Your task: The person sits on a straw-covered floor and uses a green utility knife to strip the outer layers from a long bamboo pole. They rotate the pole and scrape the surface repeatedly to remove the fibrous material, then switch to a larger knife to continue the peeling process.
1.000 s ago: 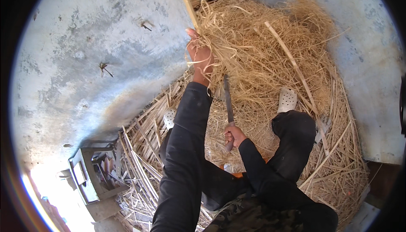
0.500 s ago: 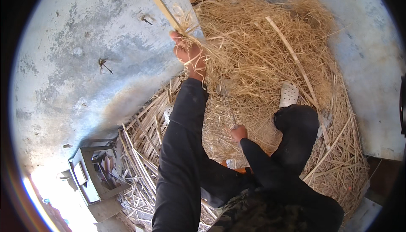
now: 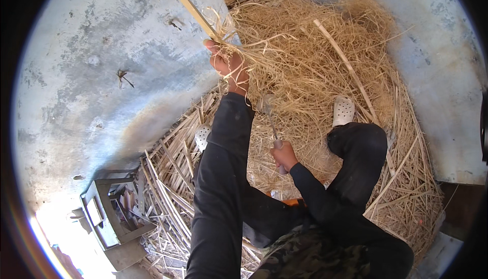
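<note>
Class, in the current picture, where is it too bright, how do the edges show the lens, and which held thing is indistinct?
Head view: a patch at lower left is burnt out to white; head view: black corners frame a rounded image; head view: the blade in the right hand looks thin and faint against the straw.

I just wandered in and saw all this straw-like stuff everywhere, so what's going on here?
A person's left hand is closed around a long pale strip, with curly shavings hanging about the fingers. The right hand grips a knife by its handle; the thin blade points away from the body and looks apart from the strip's visible length. A big heap of loose shavings lies ahead, with a long stick across it.
</note>
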Available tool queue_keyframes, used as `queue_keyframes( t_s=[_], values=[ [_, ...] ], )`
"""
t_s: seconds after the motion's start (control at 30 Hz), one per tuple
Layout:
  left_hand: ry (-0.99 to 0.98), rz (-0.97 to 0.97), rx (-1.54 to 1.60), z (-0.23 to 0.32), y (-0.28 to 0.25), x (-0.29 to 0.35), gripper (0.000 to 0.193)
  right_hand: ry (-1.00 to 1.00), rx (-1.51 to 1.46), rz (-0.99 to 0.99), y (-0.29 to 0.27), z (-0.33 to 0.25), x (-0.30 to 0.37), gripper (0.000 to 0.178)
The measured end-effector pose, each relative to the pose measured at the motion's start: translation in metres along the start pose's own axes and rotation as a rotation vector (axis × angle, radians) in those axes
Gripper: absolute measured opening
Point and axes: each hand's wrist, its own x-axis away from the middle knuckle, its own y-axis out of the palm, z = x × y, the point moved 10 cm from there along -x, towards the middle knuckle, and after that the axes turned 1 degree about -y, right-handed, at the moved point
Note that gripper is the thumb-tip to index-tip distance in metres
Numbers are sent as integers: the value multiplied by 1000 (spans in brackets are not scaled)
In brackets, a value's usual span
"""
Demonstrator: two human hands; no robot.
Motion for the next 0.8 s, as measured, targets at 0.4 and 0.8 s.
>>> queue_keyframes(
  t_s=[0.4, 0.8],
  values=[
    [108, 135, -77, 38, -24, -11, 44, 233, 176, -29, -17, 163, -63, 14],
    [-454, -17, 686, -44, -17, -26, 32, -269, -47, 48, 23, 2, -8, 15]
  ],
)
